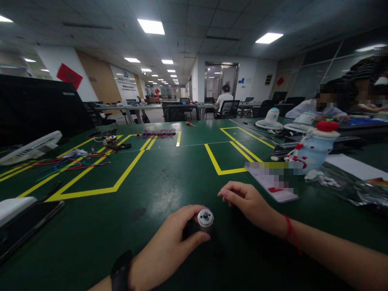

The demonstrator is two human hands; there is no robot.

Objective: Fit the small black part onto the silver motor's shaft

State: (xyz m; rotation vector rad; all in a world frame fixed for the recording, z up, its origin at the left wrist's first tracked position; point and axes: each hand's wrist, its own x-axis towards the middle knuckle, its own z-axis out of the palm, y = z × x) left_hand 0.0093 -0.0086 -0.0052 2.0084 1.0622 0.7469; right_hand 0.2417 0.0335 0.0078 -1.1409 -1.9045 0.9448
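A small silver electric motor (205, 218) stands upright near the front middle of the green table, its round end with a short shaft facing up. Around its side, the thumb and fingers of my left hand (174, 238) are closed. My right hand (247, 202) hovers over the table to the right of the motor, apart from it. Its fingers are curled in towards the thumb, and whatever they may hold is hidden.
A phone-like slab (271, 182) lies beyond my right hand, near a blue bottle (315, 147) with a red top. Loose wires (75, 161) spread at left, near a dark phone (30, 226). A screwdriver (190, 124) lies at the far edge. Another person (315, 107) sits at right.
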